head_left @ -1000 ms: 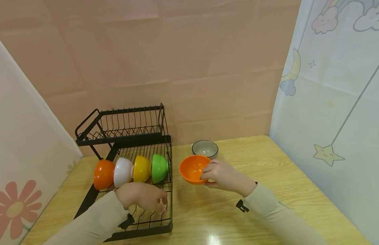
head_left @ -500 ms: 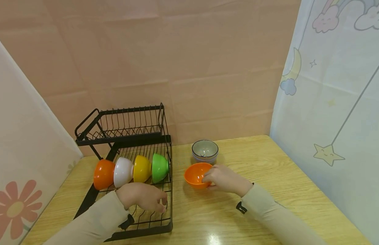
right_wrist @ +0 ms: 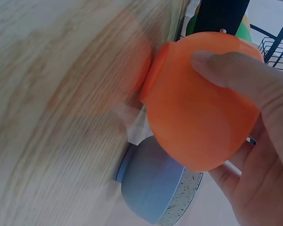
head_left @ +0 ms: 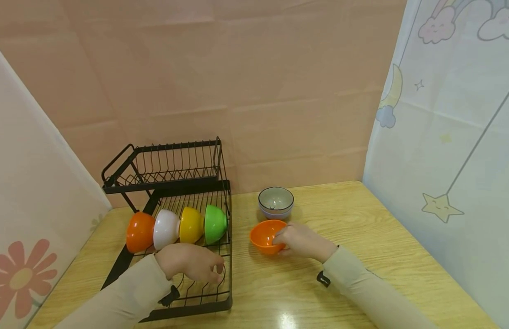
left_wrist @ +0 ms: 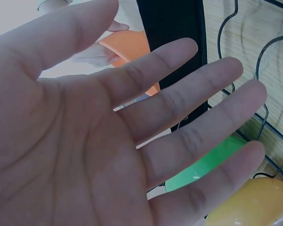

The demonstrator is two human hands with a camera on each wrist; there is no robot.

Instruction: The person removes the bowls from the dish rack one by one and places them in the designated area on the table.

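My right hand [head_left: 303,242] pinches the rim of an orange bowl [head_left: 264,237], fingers inside and thumb on the outer wall. In the right wrist view the orange bowl [right_wrist: 203,108] has its foot right at the wooden surface. Over the front of the black dish rack [head_left: 231,283], my left hand [head_left: 192,263] hovers with nothing in it. Its fingers [left_wrist: 179,103] are spread and nearly straight in the left wrist view. Behind that hand, a second orange bowl [head_left: 140,232], a white bowl [head_left: 166,228], a yellow bowl [head_left: 191,225] and a green bowl [head_left: 215,224] lean in a row.
Just behind the held bowl stands a grey-blue bowl [head_left: 275,202] with a dark rim, upright on the wooden table [head_left: 340,214]. The rack's raised upper tier [head_left: 163,183] sits at the back left. Fabric walls [head_left: 295,91] close off the back and sides.
My right hand has lowered the orange bowl toward the table, nearer to me and slightly right, uncovering more of the grey-blue bowl. The left hand stays in place.
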